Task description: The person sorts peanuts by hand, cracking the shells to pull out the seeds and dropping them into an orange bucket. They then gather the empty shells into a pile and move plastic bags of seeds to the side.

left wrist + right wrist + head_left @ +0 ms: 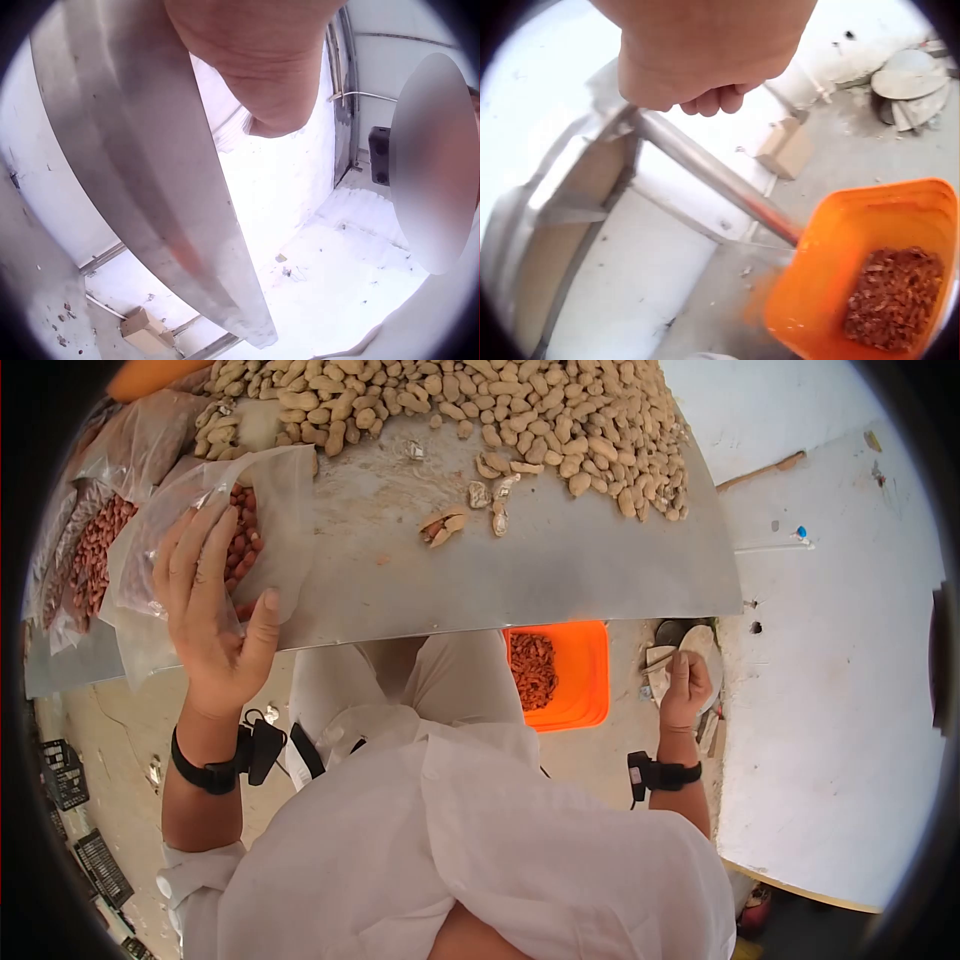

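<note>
My left hand (205, 590) rests on a clear plastic bag (285, 490) with its fingers extended along it. Red-skinned shelled peanuts (243, 545) show through the bag beside the fingers. In the left wrist view only the heel of this hand (259, 60) appears, above the metal tabletop. Off the table's right end, my right hand (686, 685) has curled fingers and holds a thin, stick-like thing (656, 662). The right wrist view shows the curled fingertips (720, 101), with the held thing hidden.
Unshelled peanuts (500, 410) are heaped across the back of the metal table (400, 585). One split peanut (442, 526) lies nearer the front. More bagged red peanuts (95, 550) stand at left. Below the table edge is an orange bin (580, 680) with reddish-brown contents. A white panel (830, 660) stands right.
</note>
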A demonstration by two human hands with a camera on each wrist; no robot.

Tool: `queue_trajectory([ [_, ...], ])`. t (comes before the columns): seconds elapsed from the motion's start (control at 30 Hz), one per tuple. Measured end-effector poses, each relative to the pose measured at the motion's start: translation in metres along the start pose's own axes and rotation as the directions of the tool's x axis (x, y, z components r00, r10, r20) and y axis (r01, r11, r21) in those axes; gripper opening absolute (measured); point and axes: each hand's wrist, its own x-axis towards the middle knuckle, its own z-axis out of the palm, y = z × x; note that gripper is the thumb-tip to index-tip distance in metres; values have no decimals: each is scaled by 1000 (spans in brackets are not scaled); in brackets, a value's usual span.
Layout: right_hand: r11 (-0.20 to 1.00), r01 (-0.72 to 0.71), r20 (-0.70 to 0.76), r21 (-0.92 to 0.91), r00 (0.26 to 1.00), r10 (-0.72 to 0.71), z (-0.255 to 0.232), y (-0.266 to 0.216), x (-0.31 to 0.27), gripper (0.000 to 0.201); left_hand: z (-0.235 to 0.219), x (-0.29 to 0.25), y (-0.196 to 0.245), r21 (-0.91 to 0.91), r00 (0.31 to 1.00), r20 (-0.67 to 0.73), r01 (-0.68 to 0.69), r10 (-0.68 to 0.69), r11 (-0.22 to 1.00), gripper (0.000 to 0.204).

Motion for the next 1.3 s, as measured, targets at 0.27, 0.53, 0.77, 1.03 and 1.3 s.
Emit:
queue_trajectory([
  [0.27,888,457,631,-57,705,-322,104,-170,107,39,-2,-3,-6,-60,998,-54,18,-21,998,52],
  [0.53,772,588,839,-243,526,-137,172,-182,141,83,-5,-1,-8,-131,996,-77,41,-51,991,50],
  [0.77,788,584,840,-196,515,-173,197,-191,142,73,-6,-1,-11,-148,992,-109,43,-59,988,49],
  [1.03,893,445,834,-69,517,-193,226,-202,163,40,-5,-3,-13,-206,990,-118,55,-81,977,49],
  [1.3,806,553,831,-211,535,-150,238,-200,170,29,-6,-3,-17,-189,991,-110,54,-76,980,48],
])
